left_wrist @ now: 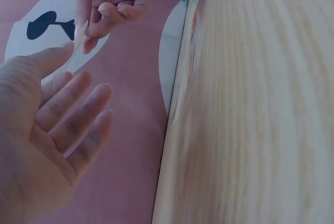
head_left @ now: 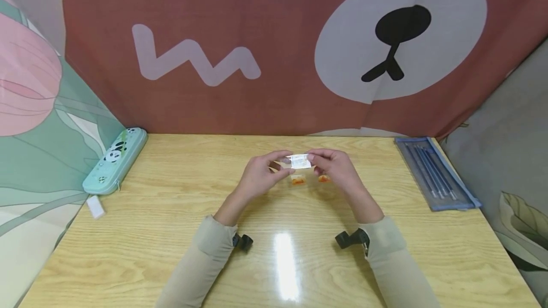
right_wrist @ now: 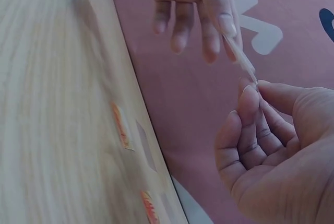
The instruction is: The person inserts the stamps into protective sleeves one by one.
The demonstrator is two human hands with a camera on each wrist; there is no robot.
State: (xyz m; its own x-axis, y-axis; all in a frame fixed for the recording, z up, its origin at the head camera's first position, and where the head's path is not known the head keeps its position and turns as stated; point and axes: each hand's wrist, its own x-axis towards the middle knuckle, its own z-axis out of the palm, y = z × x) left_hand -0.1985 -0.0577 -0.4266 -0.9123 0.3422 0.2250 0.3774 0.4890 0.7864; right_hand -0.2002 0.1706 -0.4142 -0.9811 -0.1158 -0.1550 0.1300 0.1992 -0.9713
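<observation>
A small flat white packet [head_left: 300,161] with faint print and a see-through left end is held just above the table. My left hand [head_left: 265,173] pinches its left end between thumb and index finger; the other fingers spread loosely in the left wrist view. At the opposite end, my right hand [head_left: 336,168] pinches the packet with thumb and fingertips, its other fingers curled. Seen edge-on in the right wrist view, the packet [right_wrist: 241,59] is thin. Two small orange-and-white packets [head_left: 298,179] [right_wrist: 121,126] lie on the table beneath the hands.
A light-blue panda pencil case [head_left: 115,160] lies at the table's left back, with a white eraser-like block [head_left: 95,207] beside it. At the right back is a blue zip pouch [head_left: 436,175] holding several pencil-like sticks. A printed cloth [head_left: 282,108] hangs behind the wooden table [head_left: 150,251].
</observation>
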